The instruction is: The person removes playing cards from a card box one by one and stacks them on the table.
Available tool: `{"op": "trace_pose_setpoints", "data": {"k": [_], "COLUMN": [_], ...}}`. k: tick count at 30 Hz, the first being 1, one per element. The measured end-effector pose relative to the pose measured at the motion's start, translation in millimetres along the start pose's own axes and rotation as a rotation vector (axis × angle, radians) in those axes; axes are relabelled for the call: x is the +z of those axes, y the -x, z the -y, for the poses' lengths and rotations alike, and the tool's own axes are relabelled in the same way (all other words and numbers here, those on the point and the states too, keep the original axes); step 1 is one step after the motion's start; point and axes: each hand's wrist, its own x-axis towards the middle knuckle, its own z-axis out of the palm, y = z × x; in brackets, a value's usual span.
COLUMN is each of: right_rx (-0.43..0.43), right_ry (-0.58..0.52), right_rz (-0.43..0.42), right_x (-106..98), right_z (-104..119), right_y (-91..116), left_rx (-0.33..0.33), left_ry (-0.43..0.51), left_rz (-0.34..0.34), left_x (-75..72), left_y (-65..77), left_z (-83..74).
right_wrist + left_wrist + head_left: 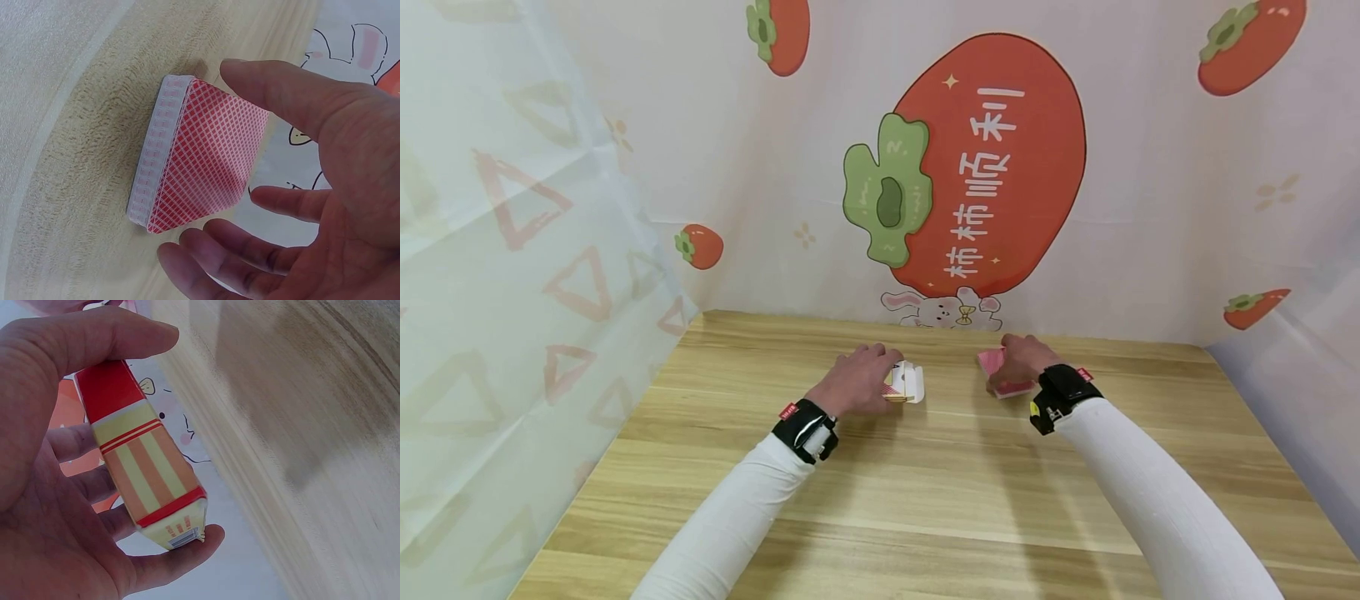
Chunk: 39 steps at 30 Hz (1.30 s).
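My left hand (859, 382) holds a playing-card box (147, 450) with red, orange and cream stripes. In the left wrist view the thumb lies across one end, the little finger is at the barcode end, and the other fingers are partly hidden behind the box. Its white flap (916, 383) stands open toward the right in the head view. My right hand (1021, 363) is spread over a squared deck of playing cards (212, 153), red-patterned backs up, on the table. In the right wrist view the thumb and fingers stand around the deck's sides, not closed on it.
The wood-grain table (940, 492) ends at a white backdrop (760, 167) printed with persimmons and a rabbit. More printed cloth hangs along the left and right sides. A gap of bare table lies between the box and the deck.
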Motion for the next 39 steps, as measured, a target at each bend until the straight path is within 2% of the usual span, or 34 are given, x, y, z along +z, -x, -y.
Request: {"op": "trace_pose_setpoints", "data": {"k": [8, 12, 19, 23, 30, 39], "right_rx": [0.002, -0.018, -0.183, -0.296, -0.412, -0.456], "right_ry": [-0.018, -0.049, -0.18, -0.275, -0.41, -0.446], "right_rz": [-0.02, -0.077, -0.285, -0.344, -0.327, -0.259], "right_x": [-4, -5, -8, -9, -8, -1], "right_z": [4, 7, 20, 36, 60, 72], "right_y": [8, 14, 27, 36, 46, 47], "left_rx": [0.005, 0.014, 0.025, 0.025, 0.033, 0.063], "left_ry": [-0.006, -0.007, -0.021, -0.034, -0.027, -0.039], "left_rz": [-0.003, -0.013, -0.026, -0.029, -0.041, -0.072], "left_x": [-1.9, -2.8, -7.9, -12.2, -19.4, -25.6], "left_y": [-1.0, -2.4, -8.0, -12.4, -19.0, -22.2], "left_z": [-4.0, -6.4, -10.8, -14.4, -20.3, -25.3]}}
